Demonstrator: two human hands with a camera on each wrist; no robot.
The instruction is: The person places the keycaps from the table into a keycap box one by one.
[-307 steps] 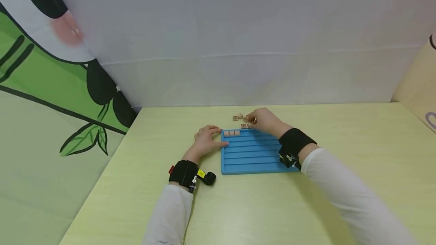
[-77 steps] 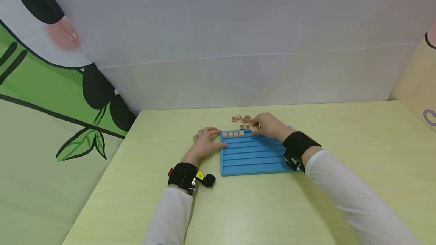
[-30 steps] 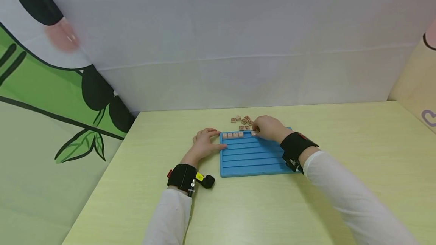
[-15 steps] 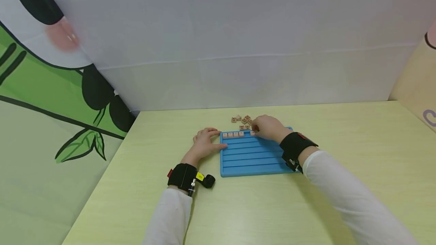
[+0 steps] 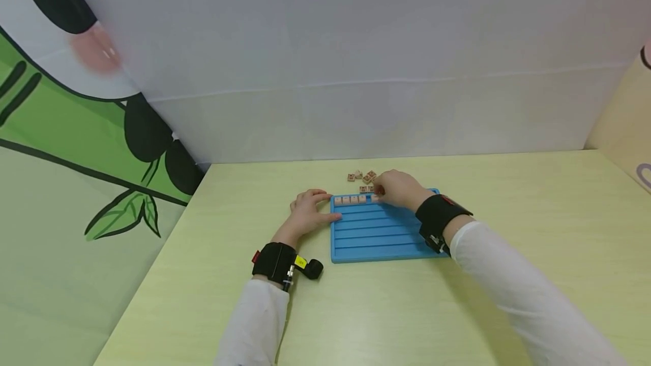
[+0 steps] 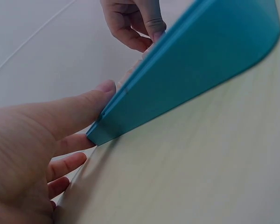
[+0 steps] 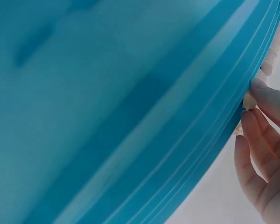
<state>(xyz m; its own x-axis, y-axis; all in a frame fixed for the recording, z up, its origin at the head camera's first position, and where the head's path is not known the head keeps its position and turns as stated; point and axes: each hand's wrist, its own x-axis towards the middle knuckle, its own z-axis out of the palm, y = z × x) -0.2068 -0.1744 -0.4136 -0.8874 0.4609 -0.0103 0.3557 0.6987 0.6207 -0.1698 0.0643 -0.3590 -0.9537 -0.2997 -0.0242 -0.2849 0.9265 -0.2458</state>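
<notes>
A blue ridged tray (image 5: 376, 240) lies on the table. My left hand (image 5: 307, 213) holds its far left corner, the thumb (image 6: 91, 105) on the rim and the index finger partly hidden behind the corner. Several small pale tiles (image 5: 354, 199) stand side by side at the left end of the tray's top groove. To their right, across a small gap, my right hand (image 5: 399, 189) pinches another tile (image 7: 248, 101) between thumb and fingers in the same groove. Whatever is printed on the tiles is too small to read.
Several loose brown-marked tiles (image 5: 368, 177) lie just beyond the tray's far edge, close to the right hand's fingers. The pale table (image 5: 213, 219) ends at a white backdrop (image 5: 330, 123). A printed green panel (image 5: 76, 123) stands on the left.
Ten seconds ago the groove held three tiles; a fourth was there by 2.6 seconds ago. Since then my right hand has set another tile into the groove and slid it left toward them.
</notes>
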